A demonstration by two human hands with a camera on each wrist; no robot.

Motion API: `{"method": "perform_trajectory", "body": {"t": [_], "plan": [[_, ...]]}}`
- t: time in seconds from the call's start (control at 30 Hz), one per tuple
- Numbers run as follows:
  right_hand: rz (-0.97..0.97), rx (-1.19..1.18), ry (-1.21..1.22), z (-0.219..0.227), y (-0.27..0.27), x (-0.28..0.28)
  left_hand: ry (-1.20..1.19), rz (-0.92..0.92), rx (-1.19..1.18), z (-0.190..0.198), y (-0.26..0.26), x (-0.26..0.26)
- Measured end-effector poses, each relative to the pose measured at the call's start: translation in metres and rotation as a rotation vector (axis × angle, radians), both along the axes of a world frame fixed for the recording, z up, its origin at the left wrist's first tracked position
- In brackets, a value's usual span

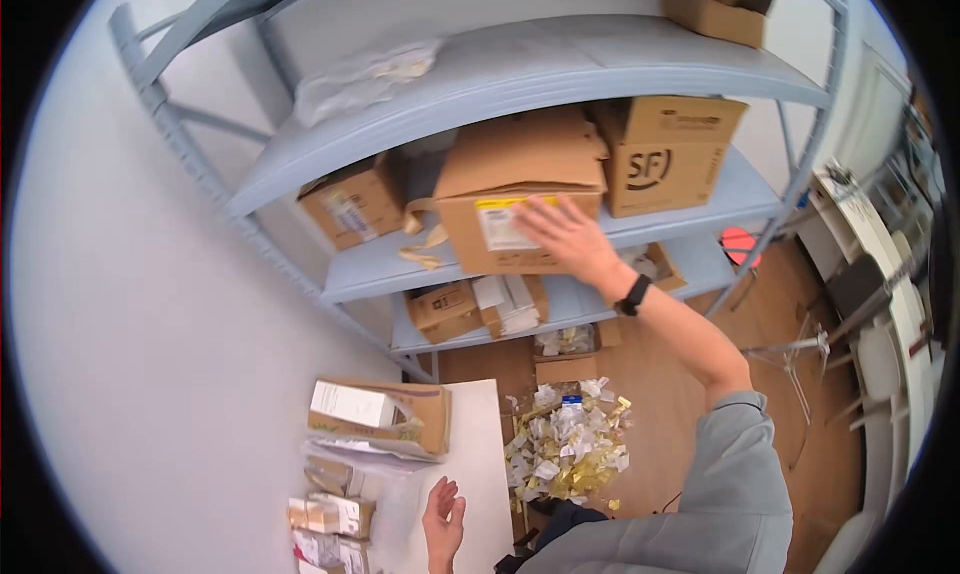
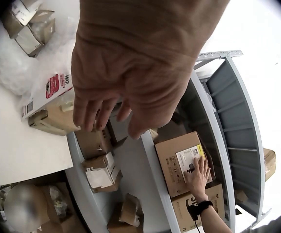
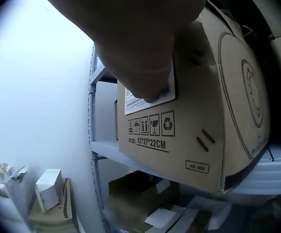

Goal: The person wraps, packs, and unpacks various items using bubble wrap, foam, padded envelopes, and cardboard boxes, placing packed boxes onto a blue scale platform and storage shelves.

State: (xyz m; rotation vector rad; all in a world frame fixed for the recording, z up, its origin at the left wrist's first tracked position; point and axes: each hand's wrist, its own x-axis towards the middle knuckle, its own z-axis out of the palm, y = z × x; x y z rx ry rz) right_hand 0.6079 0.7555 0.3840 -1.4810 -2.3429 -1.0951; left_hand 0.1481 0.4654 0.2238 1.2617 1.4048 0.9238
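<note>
We press our right hand [image 1: 565, 236] flat against the front of the box [image 1: 500, 249], fingers straight and spread over its white label [image 1: 503, 226], nothing gripped. The box sits at the front edge of a middle shelf [image 1: 370, 269] of the grey rack, its top flaps loose and raised above our fingers. A black band [image 1: 632, 296] circles the wrist just below the hand.

Right of the hand stands a second box marked SF [image 1: 665, 164], touching the first. Left of it, well apart on the same shelf, is a smaller box [image 1: 355, 204]. On the shelf under the hand lie more small boxes [image 1: 447, 309] and loose white papers [image 1: 512, 304]. On the shelf above lies a clear plastic bag [image 1: 365, 79].

Our left hand [image 1: 443, 519] hovers low, far beneath the right, fingers relaxed and slightly spread, holding nothing, over a white table [image 1: 480, 444]. Just beside it on the table are an open carton [image 1: 385, 414] and small packets [image 1: 330, 519].

Below the rack, the wooden floor [image 1: 680, 374] carries a heap of white and yellow scraps [image 1: 570, 444]. A white wall [image 1: 130, 324] runs along the far left of the rack.
</note>
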Motion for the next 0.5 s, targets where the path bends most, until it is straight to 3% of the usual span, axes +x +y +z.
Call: {"method": "perform_trajectory", "body": {"t": [0.1, 0.2, 0.37, 0.43, 0.47, 0.5], "plan": [[-0.159, 0.064, -0.078, 0.012, 0.016, 0.027, -0.014, 0.138, -0.014, -0.013, -0.050, -0.028], [-0.008, 0.017, 0.100, 0.000, 0.022, 0.053, -0.053, 0.285, -0.063, -0.035, -0.102, -0.057], [-0.028, 0.097, 0.051, -0.005, 0.016, 0.047, -0.106, 0.455, -0.146, -0.051, -0.167, -0.073], [0.076, 0.066, 0.300, 0.007, -0.006, 0.037, -0.136, 0.509, -0.162, -0.048, -0.182, -0.072], [0.070, 0.075, 0.298, 0.011, -0.010, 0.040, -0.151, 0.536, -0.166, -0.050, -0.189, -0.074], [0.070, 0.236, 0.432, 0.015, -0.017, 0.048, -0.157, 0.521, -0.162, -0.053, -0.198, -0.076]]}}
